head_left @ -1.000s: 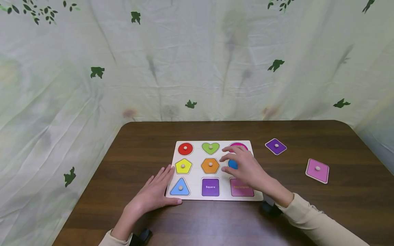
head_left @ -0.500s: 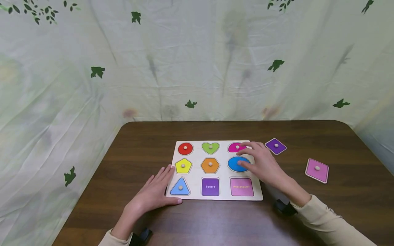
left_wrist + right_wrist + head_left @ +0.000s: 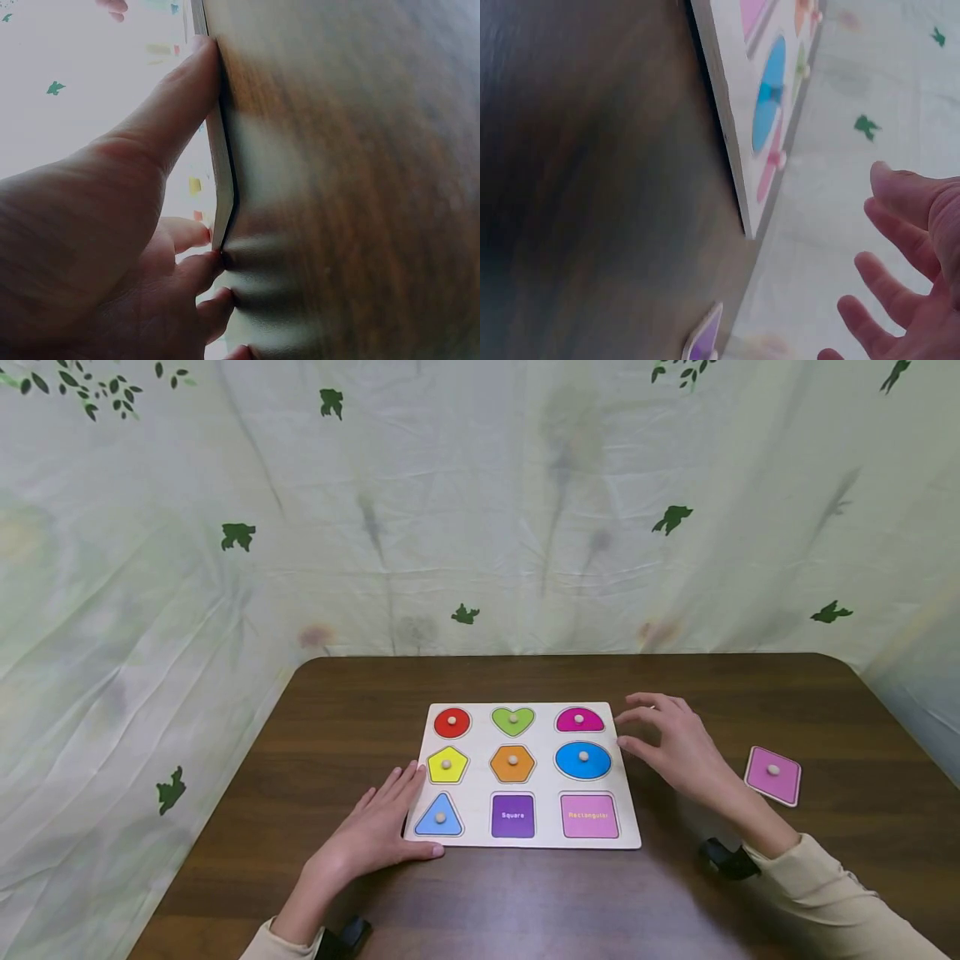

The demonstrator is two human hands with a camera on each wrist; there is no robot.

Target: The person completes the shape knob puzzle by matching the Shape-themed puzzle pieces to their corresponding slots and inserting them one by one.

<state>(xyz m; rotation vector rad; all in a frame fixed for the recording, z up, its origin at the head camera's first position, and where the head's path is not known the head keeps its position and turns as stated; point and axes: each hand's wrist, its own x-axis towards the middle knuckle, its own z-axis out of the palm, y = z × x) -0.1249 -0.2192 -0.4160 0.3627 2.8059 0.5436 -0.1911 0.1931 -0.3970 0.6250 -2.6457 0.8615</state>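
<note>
A white shape puzzle board (image 3: 476, 789) lies on the table. My left hand (image 3: 367, 831) rests along its left edge, fingers straight, thumb at the front left corner. In the left wrist view the thumb (image 3: 176, 97) lies along the board's edge. Knobbed pieces fill most recesses, among them a blue oval (image 3: 583, 767) and a magenta semicircle (image 3: 580, 720). The recesses marked Square (image 3: 513, 827) and Rectangular (image 3: 589, 828) show their printed floors. My right hand (image 3: 682, 752) hovers beside the board's right edge, fingers spread and holding nothing. It hides the purple piece (image 3: 703, 341) from the head view.
A pink knobbed piece (image 3: 783, 787) lies on the brown table (image 3: 525, 902), right of my right forearm. A pale curtain (image 3: 487, 527) with green leaf prints hangs behind the table's far edge.
My right hand has moved right, from over the board's right column to beyond its right edge, and now covers the purple piece. The left hand and board have stayed put.
</note>
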